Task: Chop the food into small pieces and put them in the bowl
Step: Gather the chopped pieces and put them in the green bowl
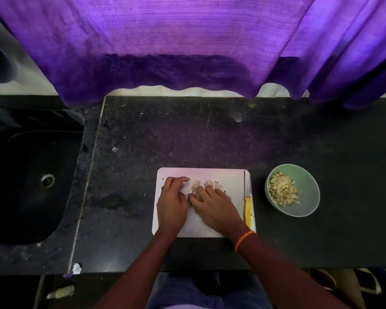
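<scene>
Both hands rest on a white cutting board (223,181): the left hand (173,199) and right hand (216,206), fingers loosely curved, gather pale chopped pieces (202,186), partly hidden, possibly garlic. A yellow-handled knife (247,208) lies alongside; the green bowl (308,188) holds more.

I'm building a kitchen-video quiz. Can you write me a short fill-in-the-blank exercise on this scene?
1. The knife with the ____ handle lies on the cutting board.
2. Chopped pieces already sit in the green ____.
3. Both hands, left hand and right hand, rest on the ____.

Missing words: yellow; bowl; cutting board
</scene>
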Motion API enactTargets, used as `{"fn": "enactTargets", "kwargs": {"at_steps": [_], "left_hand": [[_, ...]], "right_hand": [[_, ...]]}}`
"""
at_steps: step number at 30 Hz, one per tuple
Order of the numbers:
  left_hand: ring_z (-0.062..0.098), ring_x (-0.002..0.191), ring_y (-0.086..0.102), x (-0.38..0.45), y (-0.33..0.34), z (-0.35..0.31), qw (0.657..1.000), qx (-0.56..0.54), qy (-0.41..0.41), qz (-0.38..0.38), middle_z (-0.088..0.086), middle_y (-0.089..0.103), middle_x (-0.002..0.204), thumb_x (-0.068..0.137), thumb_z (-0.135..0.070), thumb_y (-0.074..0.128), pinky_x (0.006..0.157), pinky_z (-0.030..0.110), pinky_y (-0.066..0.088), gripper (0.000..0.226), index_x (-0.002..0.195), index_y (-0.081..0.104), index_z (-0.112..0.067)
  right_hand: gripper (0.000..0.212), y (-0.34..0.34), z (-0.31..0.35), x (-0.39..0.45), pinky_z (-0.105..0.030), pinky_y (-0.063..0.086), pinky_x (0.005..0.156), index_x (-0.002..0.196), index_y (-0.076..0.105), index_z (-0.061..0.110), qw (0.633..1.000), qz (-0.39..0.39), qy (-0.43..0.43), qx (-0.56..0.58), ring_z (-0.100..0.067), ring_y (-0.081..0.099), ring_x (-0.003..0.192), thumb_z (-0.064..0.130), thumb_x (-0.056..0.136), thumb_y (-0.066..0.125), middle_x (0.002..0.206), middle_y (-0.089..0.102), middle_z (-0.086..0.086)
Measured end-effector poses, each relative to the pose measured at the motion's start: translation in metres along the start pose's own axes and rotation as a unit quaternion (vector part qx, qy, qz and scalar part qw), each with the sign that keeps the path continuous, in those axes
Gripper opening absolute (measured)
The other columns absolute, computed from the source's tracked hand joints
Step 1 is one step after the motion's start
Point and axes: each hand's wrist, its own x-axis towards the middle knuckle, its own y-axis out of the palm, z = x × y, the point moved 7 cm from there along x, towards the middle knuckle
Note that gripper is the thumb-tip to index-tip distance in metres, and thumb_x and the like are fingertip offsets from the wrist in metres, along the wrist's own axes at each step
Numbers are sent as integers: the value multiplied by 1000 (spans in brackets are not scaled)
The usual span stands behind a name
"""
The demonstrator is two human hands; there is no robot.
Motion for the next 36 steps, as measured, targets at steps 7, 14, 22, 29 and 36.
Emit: {"fn": "enactTargets", "kwargs": {"at_steps": [7,14,22,29,36], "left_hand": [[4,101,63,4,-5,-6,1000,7,-6,-11,-18,57,123,88,7,51,70,36,58,54,122,70,-31],[2,98,61,7,-4,-13,1000,11,-2,-11,-20,56,121,87,7,53,68,32,55,55,119,70,-34],[0,94,63,14,4,-29,1000,5,5,0,-20,58,113,92,4,58,73,25,52,44,106,76,-33],[5,86,65,15,13,-36,1000,10,16,13,-15,59,113,94,5,58,65,31,57,40,101,78,-30],[4,82,63,18,17,-39,1000,10,4,21,-19,58,110,92,7,58,60,24,49,42,99,78,-29]], "right_hand": [[21,2,0,1,-34,59,57,118,57,11,998,-37,-41,-33,-23,64,91,14,97,57,110,62,-12],[10,-12,-28,9,-28,52,56,103,62,16,972,-84,176,133,-17,64,72,26,102,58,91,64,-2],[28,-43,-68,-4,-30,44,59,80,65,4,626,-246,459,580,-11,51,62,23,100,61,66,58,-5],[26,-38,-72,-17,-34,49,61,88,69,2,456,-241,494,700,-26,57,66,25,99,65,75,62,-14],[25,-94,-133,-66,-26,41,46,83,67,10,579,-309,485,578,-16,51,52,24,102,61,64,58,-9]]}}
